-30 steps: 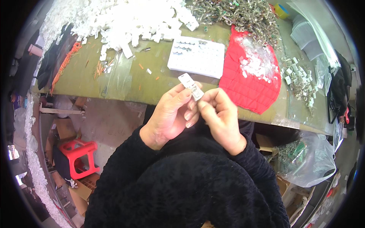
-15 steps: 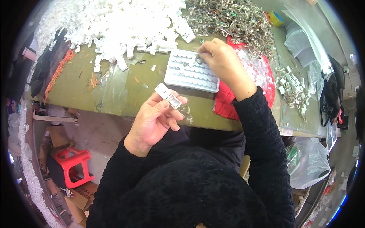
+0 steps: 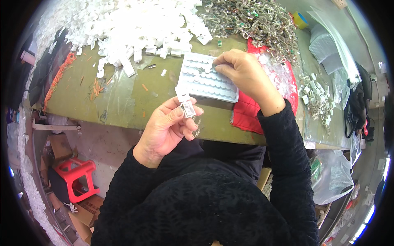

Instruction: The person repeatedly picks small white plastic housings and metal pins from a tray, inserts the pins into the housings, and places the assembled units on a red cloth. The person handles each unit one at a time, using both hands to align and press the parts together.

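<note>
My left hand point(image 3: 164, 125) grips a small white plastic casing point(image 3: 188, 107) between thumb and fingers. Its cover part stands up at the far end, and a hollow shows in the near part. A clear looped cord point(image 3: 197, 127) hangs by the fingers of that hand. On the table ahead lies a pale tray point(image 3: 223, 98) with rows of round slots, some holding small round discs that look like button cells point(image 3: 201, 65). Over the tray's right side, my right hand point(image 3: 242, 67) has its thumb and forefinger pinched together; what lies between them is hidden.
White plastic casings point(image 3: 135, 28) are heaped at the back left. Clear cords with small parts point(image 3: 250, 18) pile up at back right. A red cloth point(image 3: 248, 115) lies beside the tray, with white assembled pieces point(image 3: 318, 98) farther right. A red stool point(image 3: 77, 178) stands below left.
My right hand has come slightly nearer over the tray, fingers pinched. The casing in my left hand has turned more upright, its cover pointing away from me.
</note>
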### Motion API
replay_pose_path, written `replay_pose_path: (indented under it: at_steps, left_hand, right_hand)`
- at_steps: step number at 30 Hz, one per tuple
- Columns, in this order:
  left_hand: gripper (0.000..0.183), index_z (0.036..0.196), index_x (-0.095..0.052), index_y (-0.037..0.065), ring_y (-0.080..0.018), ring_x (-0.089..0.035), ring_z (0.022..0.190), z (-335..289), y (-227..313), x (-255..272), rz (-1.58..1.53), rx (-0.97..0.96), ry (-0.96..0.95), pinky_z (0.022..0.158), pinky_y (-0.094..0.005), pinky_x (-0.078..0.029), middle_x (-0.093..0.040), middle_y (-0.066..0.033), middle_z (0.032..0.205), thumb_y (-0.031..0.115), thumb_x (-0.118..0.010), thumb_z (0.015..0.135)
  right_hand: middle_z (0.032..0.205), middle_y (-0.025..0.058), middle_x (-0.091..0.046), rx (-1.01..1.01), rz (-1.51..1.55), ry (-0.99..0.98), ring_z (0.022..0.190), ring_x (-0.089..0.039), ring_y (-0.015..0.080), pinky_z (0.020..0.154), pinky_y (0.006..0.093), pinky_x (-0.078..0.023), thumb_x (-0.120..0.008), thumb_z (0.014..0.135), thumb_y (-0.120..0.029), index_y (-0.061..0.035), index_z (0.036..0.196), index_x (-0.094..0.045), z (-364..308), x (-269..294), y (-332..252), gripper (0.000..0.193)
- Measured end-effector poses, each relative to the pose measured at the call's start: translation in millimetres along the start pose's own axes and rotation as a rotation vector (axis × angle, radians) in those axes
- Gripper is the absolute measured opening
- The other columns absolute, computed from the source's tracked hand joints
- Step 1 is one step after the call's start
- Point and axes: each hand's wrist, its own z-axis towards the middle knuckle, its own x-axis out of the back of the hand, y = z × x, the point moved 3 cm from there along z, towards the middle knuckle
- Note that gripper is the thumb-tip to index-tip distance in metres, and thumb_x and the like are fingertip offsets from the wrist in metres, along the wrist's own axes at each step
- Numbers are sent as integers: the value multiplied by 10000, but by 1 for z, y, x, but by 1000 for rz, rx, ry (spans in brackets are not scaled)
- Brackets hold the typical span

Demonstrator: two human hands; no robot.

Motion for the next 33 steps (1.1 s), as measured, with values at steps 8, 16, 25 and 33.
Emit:
replay_pose_path:
  at_steps: [8, 16, 25, 33]
  left_hand:
    - [308, 1225, -558, -43, -169, -685, 685, 2, -1, -4, 8, -13, 36, 577, -289, -593, -678, -195, 1068, 145, -581, 982]
    - [306, 1221, -568, -16, -153, -661, 621, -3, -2, -9, -8, -7, 28, 551, -279, -572, -691, -160, 981, 137, -619, 962]
    - [198, 1087, -585, 9, -170, -663, 616, -6, -11, -15, -11, 33, 37, 546, -288, -576, -673, -96, 783, 152, -632, 957]
    - [213, 1084, -584, 6, -181, -664, 615, -5, -16, -20, -6, 50, 29, 577, -312, -572, -664, -98, 755, 161, -643, 950]
  right_hand:
    - [833, 192, -653, -28, -244, -85, 789, -651, 322, 709, 393, -507, -670, 818, -110, 30, 896, -642, -6, -3, -10, 163]
    - [746, 67, -600, -36, 180, -64, 669, -589, 155, 609, 308, -480, -708, 827, -72, 0, 880, -613, -29, 1, -44, 130]
    - [803, 80, -602, 445, 85, 11, 688, -619, 245, 581, 328, -482, -729, 787, -8, -38, 935, -635, -59, -14, -84, 177]
    - [796, 38, -612, 201, 322, -61, 681, -551, 124, 611, 274, -439, -740, 814, -21, -34, 925, -660, -62, -9, -74, 138]
